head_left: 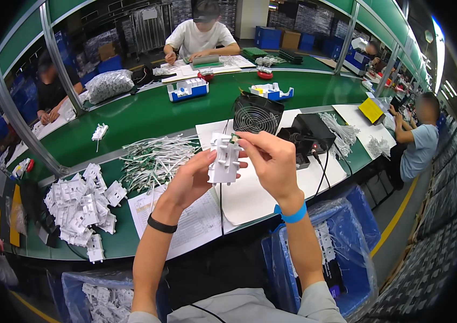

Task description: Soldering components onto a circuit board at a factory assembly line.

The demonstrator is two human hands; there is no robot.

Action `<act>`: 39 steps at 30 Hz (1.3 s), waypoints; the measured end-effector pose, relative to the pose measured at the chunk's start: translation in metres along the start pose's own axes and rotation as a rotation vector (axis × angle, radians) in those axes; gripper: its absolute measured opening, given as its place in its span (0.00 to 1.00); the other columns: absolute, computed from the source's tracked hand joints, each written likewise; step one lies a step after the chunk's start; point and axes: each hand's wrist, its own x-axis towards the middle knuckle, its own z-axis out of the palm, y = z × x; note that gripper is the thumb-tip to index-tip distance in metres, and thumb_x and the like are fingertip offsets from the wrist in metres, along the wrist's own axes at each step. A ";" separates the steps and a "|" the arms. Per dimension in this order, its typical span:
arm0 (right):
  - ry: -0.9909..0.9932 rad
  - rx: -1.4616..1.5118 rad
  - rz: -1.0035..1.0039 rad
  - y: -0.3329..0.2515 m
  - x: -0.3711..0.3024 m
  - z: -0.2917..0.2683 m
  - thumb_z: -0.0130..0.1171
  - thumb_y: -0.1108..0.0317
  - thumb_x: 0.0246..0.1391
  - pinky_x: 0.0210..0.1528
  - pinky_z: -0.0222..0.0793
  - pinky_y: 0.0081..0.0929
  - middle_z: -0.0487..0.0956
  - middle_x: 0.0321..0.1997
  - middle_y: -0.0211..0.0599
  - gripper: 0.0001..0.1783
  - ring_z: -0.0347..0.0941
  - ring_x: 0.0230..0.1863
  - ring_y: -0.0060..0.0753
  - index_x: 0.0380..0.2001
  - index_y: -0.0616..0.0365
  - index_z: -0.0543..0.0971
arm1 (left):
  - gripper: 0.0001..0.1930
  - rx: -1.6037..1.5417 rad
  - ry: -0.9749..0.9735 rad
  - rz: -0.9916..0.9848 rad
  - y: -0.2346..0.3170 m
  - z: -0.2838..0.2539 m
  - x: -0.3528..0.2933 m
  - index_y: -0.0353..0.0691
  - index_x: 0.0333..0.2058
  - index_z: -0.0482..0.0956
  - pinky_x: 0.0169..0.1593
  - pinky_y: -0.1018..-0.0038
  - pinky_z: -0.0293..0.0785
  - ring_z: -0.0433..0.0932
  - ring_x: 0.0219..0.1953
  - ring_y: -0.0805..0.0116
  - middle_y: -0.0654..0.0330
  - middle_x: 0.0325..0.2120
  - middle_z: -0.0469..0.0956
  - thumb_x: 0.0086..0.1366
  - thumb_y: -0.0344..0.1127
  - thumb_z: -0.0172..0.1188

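Note:
My left hand (195, 173) holds a white plastic housing (224, 166) upright above the bench, its fingers wrapped round the left side and back. At the housing's top right corner, my right hand (274, 164) pinches a small green circuit board (235, 138) between thumb and forefinger. The board touches the housing, but I cannot tell whether it is seated in it. To the left lies a heap of similar white plastic housings (80, 207). Behind my left hand spreads a bundle of white wires with small green boards (158, 161). A printed sheet (182, 231) lies under my left wrist.
A black fan (255, 121) and a black box with cables (314, 132) stand behind a white sheet (263, 207). Plastic-lined blue bins (355, 253) flank me below the bench edge. Across the green conveyor (212, 105) a person (201, 37) works; blue-and-white trays (188, 90) sit on it.

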 end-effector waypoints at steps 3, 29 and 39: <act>0.025 -0.023 -0.053 0.003 -0.003 0.005 0.65 0.76 0.55 0.21 0.62 0.26 0.77 0.22 0.36 0.08 0.69 0.18 0.27 0.39 0.59 0.86 | 0.28 -0.081 -0.011 0.010 -0.005 -0.004 -0.002 0.30 0.65 0.64 0.62 0.61 0.72 0.77 0.58 0.50 0.43 0.60 0.73 0.76 0.45 0.44; -0.348 0.035 0.369 0.025 -0.031 0.023 0.67 0.65 0.56 0.22 0.50 0.26 0.61 0.13 0.24 0.12 0.54 0.17 0.17 0.36 0.64 0.83 | 0.14 0.741 0.320 0.194 -0.035 -0.020 -0.004 0.33 0.45 0.81 0.41 0.80 0.74 0.78 0.35 0.79 0.63 0.34 0.82 0.64 0.34 0.67; -0.112 -0.196 0.134 0.011 -0.057 0.041 0.65 0.70 0.56 0.24 0.69 0.34 0.78 0.19 0.40 0.04 0.76 0.20 0.41 0.33 0.58 0.83 | 0.08 0.609 0.669 0.250 -0.058 -0.046 0.032 0.32 0.40 0.83 0.28 0.82 0.65 0.70 0.25 0.84 0.65 0.29 0.81 0.64 0.26 0.60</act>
